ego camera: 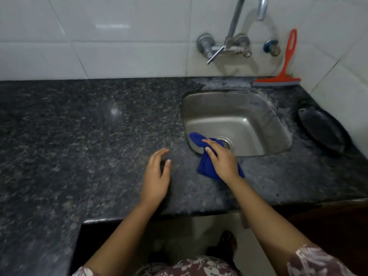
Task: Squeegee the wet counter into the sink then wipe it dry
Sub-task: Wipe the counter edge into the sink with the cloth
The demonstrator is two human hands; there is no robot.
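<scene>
A blue cloth (203,166) lies bunched on the dark speckled granite counter (99,126), its far end hanging over the front left edge of the steel sink (249,120). My right hand (221,160) lies on top of the cloth, with the fingers curled over it and the thumb against its left side. My left hand (157,176) rests on the counter just left of the cloth, fingers relaxed and holding nothing. The red squeegee (284,66) stands behind the sink, its handle leaning on the tiled wall.
A wall-mounted tap (235,44) hangs over the sink's back edge. A dark oval plate (322,132) lies on the counter right of the sink, against the side wall. The counter's front edge (179,214) runs just below my wrists.
</scene>
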